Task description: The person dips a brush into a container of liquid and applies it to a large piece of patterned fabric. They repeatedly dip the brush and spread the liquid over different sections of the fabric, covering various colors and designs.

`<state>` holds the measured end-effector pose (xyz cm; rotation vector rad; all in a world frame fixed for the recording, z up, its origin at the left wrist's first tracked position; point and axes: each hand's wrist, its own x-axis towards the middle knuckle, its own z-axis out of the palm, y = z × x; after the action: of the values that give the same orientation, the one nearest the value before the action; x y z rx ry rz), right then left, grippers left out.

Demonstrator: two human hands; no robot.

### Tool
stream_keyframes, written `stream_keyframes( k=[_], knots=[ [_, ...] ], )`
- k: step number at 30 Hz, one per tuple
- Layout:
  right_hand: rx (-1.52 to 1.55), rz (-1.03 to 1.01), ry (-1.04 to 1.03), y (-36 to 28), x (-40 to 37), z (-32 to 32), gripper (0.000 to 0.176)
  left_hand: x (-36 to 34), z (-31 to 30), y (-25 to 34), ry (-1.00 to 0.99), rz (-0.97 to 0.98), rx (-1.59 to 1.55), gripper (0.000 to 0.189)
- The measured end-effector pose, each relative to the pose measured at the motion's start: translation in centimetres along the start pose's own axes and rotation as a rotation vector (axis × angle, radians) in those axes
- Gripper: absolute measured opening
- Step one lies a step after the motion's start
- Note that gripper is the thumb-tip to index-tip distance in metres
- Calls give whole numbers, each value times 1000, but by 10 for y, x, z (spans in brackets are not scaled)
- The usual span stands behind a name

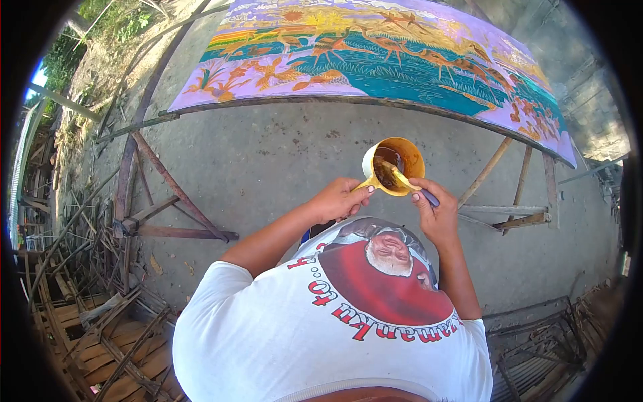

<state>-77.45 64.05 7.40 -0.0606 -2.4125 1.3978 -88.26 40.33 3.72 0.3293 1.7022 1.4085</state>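
My left hand is closed around the handle of a yellow dipper, held in front of my chest. Brown-orange liquid sits inside the dipper, and its inner wall is stained. In my right hand is a brush with a yellowish shaft and a dark purple handle end. The brush's head dips into the liquid, so its tip is hard to make out. Beyond the dipper, a painted cloth with birds, water and flowers is stretched on a wooden frame, apart from both hands.
Wooden trestle legs hold up the cloth's left side, with more legs on the right. Grey concrete floor lies between them. Bamboo strips and sticks are piled at lower left, and wooden frames lie at lower right.
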Motion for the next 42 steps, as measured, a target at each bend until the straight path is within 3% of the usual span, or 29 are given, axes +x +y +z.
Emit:
stream_keyframes(
  k=[8, 13, 21, 26, 32, 35, 37, 42],
  knots=[
    [-25, 108, 215, 32, -2, -45, 22, 61, 22, 42, -182, -14, 100, 47],
    [244, 270, 330, 57, 20, -73, 25, 117, 30, 70, -261, -10, 126, 47],
    [419, 289, 492, 104, 86, -128, 33, 222, 34, 125, -393, 40, 107, 48],
    [399, 269, 541, 120, 125, -149, 33, 268, 33, 161, -395, 45, 142, 49],
    [796, 360, 635, 149, 168, -173, 33, 301, 41, 193, -315, 14, 147, 50],
    [899, 401, 607, 172, 189, -189, 32, 319, 49, 197, -272, 15, 86, 50],
    [732, 316, 508, 185, 205, -198, 39, 328, 57, 202, -238, 2, 69, 50],
    [628, 258, 347, 217, 248, -241, 35, 357, 82, 214, -133, 5, 6, 51]
  ],
)
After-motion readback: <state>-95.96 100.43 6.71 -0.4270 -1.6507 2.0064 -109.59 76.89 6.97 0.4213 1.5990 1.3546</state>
